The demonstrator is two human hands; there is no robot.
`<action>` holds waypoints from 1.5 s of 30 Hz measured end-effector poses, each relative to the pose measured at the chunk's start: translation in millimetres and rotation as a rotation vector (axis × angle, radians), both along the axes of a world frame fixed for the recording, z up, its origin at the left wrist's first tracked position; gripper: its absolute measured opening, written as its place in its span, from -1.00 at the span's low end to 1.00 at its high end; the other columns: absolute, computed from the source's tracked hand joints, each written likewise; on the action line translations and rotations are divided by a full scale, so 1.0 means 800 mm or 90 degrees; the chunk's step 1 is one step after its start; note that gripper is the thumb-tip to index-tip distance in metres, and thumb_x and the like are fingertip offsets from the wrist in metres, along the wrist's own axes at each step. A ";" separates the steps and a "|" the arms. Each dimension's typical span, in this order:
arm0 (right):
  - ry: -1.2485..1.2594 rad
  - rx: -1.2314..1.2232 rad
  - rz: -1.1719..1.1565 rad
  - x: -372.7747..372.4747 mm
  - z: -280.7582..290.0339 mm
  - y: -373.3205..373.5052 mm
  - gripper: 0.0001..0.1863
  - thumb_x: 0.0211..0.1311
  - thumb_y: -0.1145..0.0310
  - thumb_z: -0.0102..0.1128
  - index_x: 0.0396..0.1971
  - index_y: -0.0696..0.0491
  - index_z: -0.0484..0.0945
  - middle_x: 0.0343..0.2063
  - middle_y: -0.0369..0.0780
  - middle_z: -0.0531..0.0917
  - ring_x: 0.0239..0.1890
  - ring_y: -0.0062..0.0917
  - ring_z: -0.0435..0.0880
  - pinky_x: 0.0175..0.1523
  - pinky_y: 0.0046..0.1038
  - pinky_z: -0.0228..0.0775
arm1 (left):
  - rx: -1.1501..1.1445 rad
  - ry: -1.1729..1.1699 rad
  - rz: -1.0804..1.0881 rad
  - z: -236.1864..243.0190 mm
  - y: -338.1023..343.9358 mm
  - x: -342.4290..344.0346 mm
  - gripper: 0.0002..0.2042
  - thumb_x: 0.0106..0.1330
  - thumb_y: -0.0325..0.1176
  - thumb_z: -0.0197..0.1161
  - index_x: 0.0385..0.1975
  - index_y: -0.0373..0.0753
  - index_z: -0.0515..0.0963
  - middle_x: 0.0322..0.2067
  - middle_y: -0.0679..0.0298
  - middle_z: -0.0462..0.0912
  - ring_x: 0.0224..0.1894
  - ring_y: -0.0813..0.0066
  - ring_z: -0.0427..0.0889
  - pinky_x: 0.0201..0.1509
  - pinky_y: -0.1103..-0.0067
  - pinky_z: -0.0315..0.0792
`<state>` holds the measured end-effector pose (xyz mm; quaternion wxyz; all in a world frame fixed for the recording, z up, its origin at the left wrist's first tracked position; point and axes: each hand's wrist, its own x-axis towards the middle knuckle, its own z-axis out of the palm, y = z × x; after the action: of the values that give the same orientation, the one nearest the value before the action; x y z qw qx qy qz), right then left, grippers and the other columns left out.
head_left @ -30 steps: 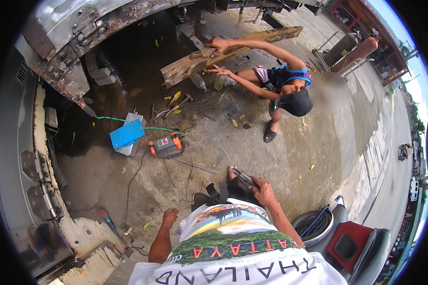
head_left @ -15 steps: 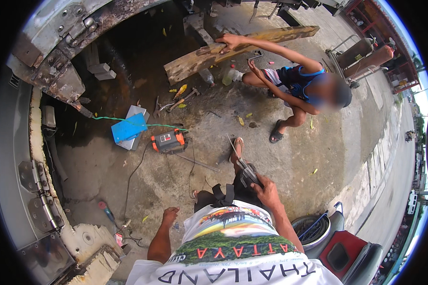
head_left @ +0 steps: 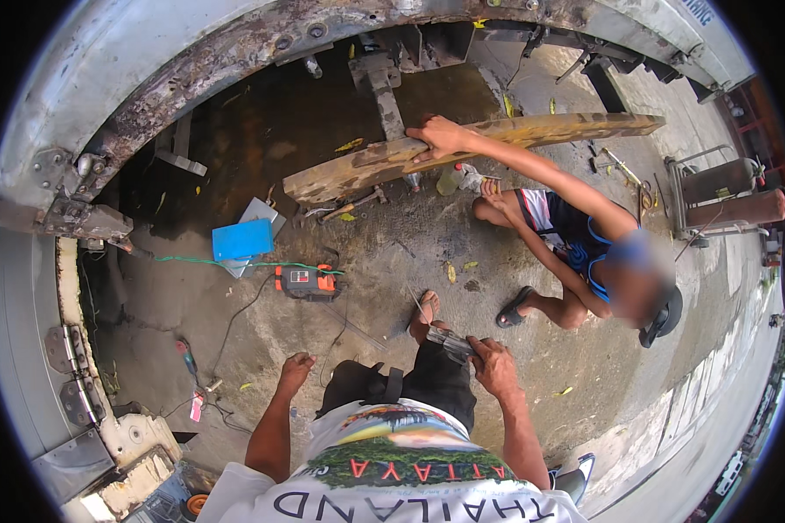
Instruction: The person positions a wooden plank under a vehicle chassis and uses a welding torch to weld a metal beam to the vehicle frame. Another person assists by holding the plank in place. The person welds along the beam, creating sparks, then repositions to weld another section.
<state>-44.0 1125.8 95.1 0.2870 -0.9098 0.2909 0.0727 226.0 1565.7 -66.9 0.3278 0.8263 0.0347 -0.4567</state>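
Note:
My right hand grips a dark grey metal tool with a thin rod pointing forward from it, over my leg and sandalled foot. My left hand hangs beside my dark shorts, fingers curled with nothing visible in them. Ahead of it on the concrete lies an orange-and-black machine with cables, beside a blue board on grey metal pieces. A crouching co-worker has one hand on a long weathered wooden plank, which is tilted across the front.
A rusted vehicle frame arches overhead, with a hinged panel at left. Hand tools, bottles and an angle grinder lie around. A trolley with gas cylinders stands at right; a wet dark patch spreads under the frame.
The view has tilted up, showing more overhead frame. The co-worker and plank appear lower and further right, with the co-worker's lower hand raised near the plank. My hands keep similar poses.

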 end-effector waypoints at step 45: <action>-0.215 0.201 -0.255 0.203 0.186 -0.070 -0.56 0.19 0.38 0.39 0.08 0.19 0.65 -0.29 -0.04 0.68 -0.25 -0.27 0.68 -0.06 -0.34 0.50 | 0.142 -0.367 -0.606 0.176 -0.460 0.380 -0.38 0.22 -0.17 0.49 0.23 -0.27 0.44 0.06 -0.10 0.63 0.18 -0.09 0.60 0.26 0.12 0.46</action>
<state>118.4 1069.9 243.9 0.4777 -0.7776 0.3981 -0.0930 529.9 1197.5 73.8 -0.0069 0.8717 -0.3845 -0.3037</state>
